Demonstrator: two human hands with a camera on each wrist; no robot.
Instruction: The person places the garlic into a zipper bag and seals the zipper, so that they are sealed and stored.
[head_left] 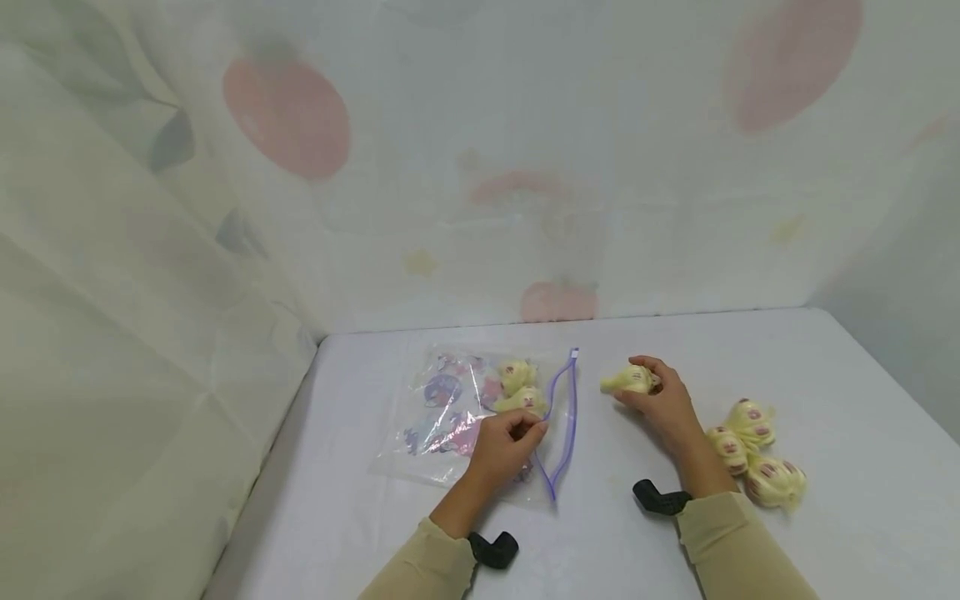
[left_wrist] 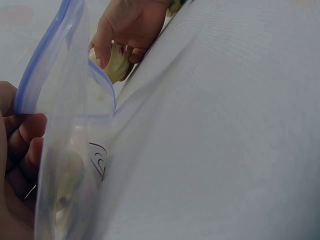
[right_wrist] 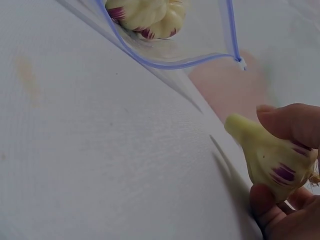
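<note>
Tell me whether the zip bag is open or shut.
Open. The bag has its two purple zip edges standing apart, leaving a gap between them.

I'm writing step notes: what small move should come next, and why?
Probably move the garlic bulb in the right hand leftward into the zip bag: its mouth gapes toward the bulb, the left hand holds its edge, and two other garlic bulbs already lie inside.

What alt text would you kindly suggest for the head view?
A person's right-hand grip holds a garlic bulb beside an open clear zip bag, pinched by the left-hand grip. Two bulbs lie inside, three more on the white table.
</note>
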